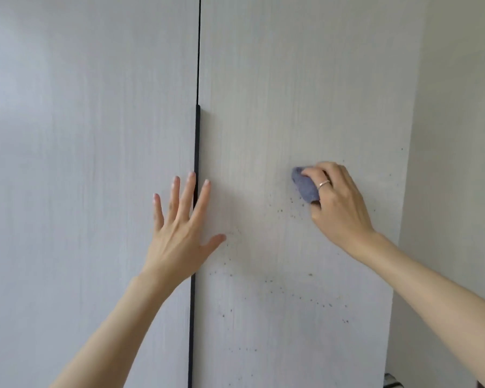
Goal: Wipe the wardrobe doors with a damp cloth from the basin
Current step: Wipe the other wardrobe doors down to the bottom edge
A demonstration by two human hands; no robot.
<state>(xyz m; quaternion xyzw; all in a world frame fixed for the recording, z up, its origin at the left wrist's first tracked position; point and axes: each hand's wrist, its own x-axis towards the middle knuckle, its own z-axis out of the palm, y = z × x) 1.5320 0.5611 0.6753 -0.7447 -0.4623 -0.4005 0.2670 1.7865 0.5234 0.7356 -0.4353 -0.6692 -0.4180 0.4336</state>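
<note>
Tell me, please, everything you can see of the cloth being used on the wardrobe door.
The cloth is a small, bluish-purple wad, soft and fuzzy-looking, bunched into a lump. The right hand grips it with curled fingers and presses it against the right door, at the upper edge of a scatter of dark specks. Most of it is hidden under the fingers; whether it is damp cannot be told.
</note>
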